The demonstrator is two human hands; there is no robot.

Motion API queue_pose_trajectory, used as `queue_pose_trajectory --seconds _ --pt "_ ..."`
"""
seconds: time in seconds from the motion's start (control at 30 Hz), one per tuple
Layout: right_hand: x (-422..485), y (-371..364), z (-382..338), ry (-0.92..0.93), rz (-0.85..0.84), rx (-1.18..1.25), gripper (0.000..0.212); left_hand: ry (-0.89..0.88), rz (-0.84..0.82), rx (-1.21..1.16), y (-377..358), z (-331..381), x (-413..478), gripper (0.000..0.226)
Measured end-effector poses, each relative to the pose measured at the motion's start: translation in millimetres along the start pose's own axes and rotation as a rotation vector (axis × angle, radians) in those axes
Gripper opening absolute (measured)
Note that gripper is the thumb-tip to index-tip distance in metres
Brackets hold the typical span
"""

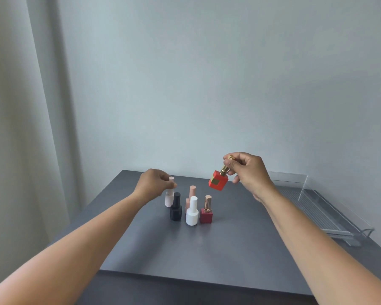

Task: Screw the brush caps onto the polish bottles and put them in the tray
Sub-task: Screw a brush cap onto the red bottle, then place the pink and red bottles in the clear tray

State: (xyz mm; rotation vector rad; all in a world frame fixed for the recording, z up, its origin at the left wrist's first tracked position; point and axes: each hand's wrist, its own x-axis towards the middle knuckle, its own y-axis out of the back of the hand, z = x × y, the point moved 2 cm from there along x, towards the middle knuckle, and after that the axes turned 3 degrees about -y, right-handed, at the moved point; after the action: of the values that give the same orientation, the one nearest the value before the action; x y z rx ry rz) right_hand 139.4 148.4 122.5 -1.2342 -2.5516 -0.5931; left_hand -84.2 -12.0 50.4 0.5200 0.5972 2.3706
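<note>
- The right hand is pinching the orange bottle by its gold cap, tilted above the table's far edge; a loose cap risks dropping it.
- The left hand is gripping the pale bottle's cap, risking toppling the black bottle just beside it.

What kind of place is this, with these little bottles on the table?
Most likely a plain room set up for a tabletop task, not a shop: bare pale wall, a curtain on the left, and a dark grey table with a few polish bottles and a clear tray.
</note>
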Motion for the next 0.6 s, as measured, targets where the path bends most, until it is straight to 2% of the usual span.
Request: queue_pose_trajectory --seconds 0.33,0.6 --pt "12 32 6 -0.021 0.049 -0.051 0.006 -0.14 0.052 -0.062 11 56 12 0.006" --pt "27 102 20 -0.089 0.147 -0.112 0.008 -0.291 -0.099 -0.155 -44 146 24 0.009"
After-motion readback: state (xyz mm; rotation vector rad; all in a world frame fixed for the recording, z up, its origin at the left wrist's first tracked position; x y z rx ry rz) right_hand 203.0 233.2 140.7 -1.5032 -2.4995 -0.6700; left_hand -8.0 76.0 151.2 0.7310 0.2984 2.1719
